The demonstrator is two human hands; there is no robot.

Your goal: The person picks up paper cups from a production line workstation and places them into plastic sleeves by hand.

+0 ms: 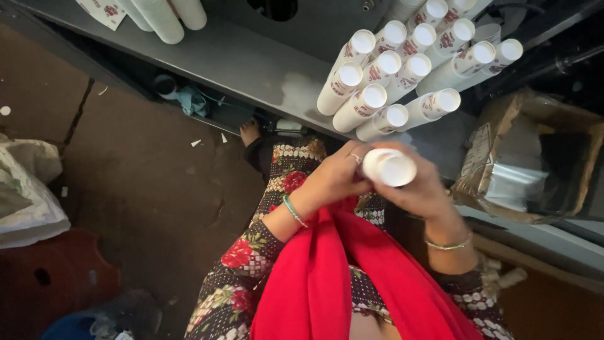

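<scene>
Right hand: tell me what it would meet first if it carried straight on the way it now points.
The right hand holds a stack of white paper cups pointing up the picture, toward the grey table. Straight on, it would likely meet the lying cup stacks first, probably the nearest one; depth is unclear.

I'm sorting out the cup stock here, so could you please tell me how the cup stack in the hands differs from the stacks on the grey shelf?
The held stack is gripped by the left hand and right hand, off the shelf; the shelf stacks lean bundled together on the grey shelf, untouched. The held one is single; those number over a dozen. Both are white paper cups, bottoms toward the camera.
</scene>
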